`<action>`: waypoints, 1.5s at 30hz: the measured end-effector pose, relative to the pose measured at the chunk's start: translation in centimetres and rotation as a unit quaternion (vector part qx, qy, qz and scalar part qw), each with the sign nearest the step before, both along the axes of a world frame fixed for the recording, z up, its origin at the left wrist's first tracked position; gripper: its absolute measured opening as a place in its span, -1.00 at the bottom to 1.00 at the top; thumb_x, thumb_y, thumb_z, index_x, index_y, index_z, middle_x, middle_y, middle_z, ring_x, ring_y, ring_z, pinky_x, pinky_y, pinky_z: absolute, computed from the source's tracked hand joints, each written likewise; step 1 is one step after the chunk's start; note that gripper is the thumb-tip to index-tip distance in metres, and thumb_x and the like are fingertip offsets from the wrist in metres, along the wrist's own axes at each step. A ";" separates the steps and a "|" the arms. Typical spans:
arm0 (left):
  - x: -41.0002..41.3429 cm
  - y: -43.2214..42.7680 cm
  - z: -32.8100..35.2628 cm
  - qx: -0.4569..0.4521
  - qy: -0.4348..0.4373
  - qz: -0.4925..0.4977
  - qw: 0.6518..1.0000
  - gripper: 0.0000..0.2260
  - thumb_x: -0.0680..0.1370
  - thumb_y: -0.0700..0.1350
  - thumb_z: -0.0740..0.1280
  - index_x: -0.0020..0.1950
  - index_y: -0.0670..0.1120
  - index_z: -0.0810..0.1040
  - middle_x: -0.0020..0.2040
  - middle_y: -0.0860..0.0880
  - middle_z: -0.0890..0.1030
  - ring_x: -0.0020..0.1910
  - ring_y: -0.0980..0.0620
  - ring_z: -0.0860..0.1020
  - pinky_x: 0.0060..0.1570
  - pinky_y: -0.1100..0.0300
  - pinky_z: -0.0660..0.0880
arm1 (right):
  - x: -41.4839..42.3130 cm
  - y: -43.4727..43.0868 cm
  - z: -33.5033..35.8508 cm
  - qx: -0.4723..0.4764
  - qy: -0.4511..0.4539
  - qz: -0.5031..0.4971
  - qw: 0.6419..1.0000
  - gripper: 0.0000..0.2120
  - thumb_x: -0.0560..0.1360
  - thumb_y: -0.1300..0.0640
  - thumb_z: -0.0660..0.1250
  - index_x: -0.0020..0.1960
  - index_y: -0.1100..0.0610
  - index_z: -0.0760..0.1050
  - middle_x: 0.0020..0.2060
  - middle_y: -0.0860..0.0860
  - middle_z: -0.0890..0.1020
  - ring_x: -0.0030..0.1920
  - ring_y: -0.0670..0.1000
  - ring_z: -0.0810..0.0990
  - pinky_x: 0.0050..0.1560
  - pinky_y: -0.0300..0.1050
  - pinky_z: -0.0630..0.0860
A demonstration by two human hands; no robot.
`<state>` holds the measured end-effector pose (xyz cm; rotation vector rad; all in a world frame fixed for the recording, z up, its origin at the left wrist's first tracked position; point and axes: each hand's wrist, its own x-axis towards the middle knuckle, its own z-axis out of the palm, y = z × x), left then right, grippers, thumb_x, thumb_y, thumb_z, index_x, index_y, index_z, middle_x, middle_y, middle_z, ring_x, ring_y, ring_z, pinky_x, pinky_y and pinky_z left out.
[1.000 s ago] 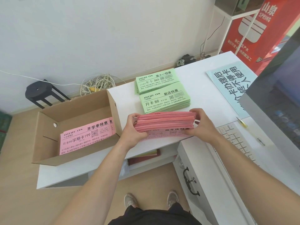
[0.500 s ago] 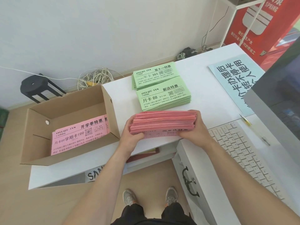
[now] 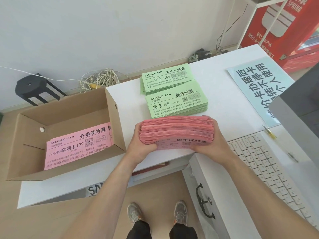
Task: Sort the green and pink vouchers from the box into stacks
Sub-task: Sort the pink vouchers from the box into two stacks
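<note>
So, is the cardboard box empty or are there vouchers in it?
Not empty. Pink vouchers lie flat on the floor of the box, print up. How thick that pile is cannot be told.

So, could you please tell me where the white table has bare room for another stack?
The white table is bare between the brown cardboard box and the two green voucher stacks, and between those stacks and the pale blue sign. The front edge is crowded: left hand and right hand grip the pink voucher bundle beside the white keyboard.
</note>
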<state>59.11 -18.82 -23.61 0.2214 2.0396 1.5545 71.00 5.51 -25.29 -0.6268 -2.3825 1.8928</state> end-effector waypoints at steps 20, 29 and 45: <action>1.2 -1.1 1.5 -0.060 -0.007 -0.003 0.998 -0.51 0.41 -0.29 0.54 0.28 0.00 0.55 0.09 0.04 0.72 0.09 0.13 0.67 0.17 0.10 0.58 | -1.7 0.7 4.0 0.013 -0.114 0.055 0.992 -0.35 0.21 0.14 0.63 0.23 -0.07 0.48 -0.01 -0.16 0.73 0.01 -0.14 0.70 0.16 0.04 0.61; 2.5 -1.8 1.1 -0.024 0.034 0.052 0.998 -0.43 0.36 -0.33 0.52 0.23 0.11 0.46 0.05 0.03 0.69 0.04 0.12 0.65 -0.03 0.32 0.56 | -0.8 -1.1 2.9 -0.003 -0.005 0.015 1.000 -0.29 0.29 0.27 0.65 0.32 -0.03 0.43 0.11 -0.12 0.68 0.15 -0.15 0.64 0.18 -0.02 0.58; 1.9 -1.2 0.6 -0.081 0.018 0.087 0.993 -0.54 0.39 -0.25 0.57 0.22 0.02 0.54 0.02 0.08 0.72 -0.02 0.22 0.67 -0.05 0.37 0.55 | -1.6 -1.0 3.2 0.020 -0.081 0.029 0.996 -0.38 0.24 0.14 0.67 0.22 -0.11 0.51 -0.01 -0.23 0.71 0.00 -0.25 0.67 0.06 -0.19 0.56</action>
